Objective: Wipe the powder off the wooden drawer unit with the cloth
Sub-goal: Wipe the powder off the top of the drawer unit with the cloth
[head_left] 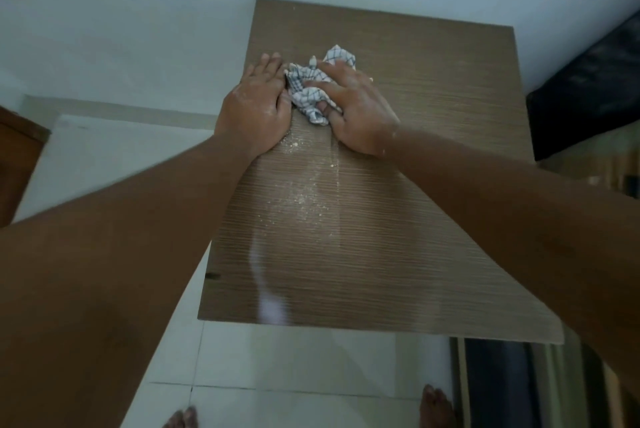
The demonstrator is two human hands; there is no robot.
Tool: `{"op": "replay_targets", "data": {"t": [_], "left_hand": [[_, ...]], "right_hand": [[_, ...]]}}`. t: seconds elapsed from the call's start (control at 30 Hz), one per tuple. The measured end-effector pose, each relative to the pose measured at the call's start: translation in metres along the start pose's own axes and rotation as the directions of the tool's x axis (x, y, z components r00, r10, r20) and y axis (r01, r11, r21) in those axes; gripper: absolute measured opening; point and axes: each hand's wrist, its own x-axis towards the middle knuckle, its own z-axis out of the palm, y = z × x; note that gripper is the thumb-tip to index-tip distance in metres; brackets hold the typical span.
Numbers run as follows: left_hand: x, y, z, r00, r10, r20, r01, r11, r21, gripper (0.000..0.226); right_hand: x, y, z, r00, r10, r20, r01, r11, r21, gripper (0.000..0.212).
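Head view, looking down: right hand (360,112) pressing on crumpled checked cloth (317,84), fingers curled loosely over its folds, thumb tucked into them. Left hand (258,105) flat, fingers straight and together, edge touching cloth. Both dusted white. Drawer unit (433,115) top of ribbed brown wood grain, against pale wall; powder (304,197) scattered nearer, between forearms. Bare toes (183,419) on white tiles below.

Pale wall (138,11), white tiled floor (294,358), dim light
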Motion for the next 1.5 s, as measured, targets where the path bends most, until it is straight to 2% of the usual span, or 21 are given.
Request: {"op": "replay_targets", "data": {"t": [0.37, 0.73, 0.97, 1.37, 1.5], "left_hand": [[-0.003, 0.000, 0.001, 0.999, -0.046, 0.012, 0.046, 0.998, 0.040, 0.055], [-0.014, 0.004, -0.003, 0.999, -0.045, -0.007, 0.045, 0.998, 0.045, 0.054], [-0.014, 0.006, -0.002, 0.999, -0.048, -0.015, 0.049, 0.998, 0.042, 0.054], [-0.017, 0.006, -0.005, 0.997, -0.064, -0.031, 0.064, 0.998, -0.003, 0.052], [-0.011, -0.001, -0.003, 0.991, -0.124, -0.056, 0.115, 0.984, -0.133, 0.049]], "right_hand": [[-0.091, -0.029, 0.025, 0.987, -0.158, 0.032, 0.156, 0.987, 0.043, 0.042], [-0.164, -0.063, 0.045, 0.978, -0.203, 0.043, 0.200, 0.978, 0.066, 0.047], [-0.205, -0.084, 0.053, 0.962, -0.251, 0.105, 0.243, 0.966, 0.087, 0.049], [-0.255, -0.096, 0.078, 0.879, -0.477, 0.022, 0.456, 0.852, 0.260, 0.034], [-0.275, -0.112, 0.087, 0.846, -0.530, 0.052, 0.465, 0.783, 0.413, 0.028]]}}
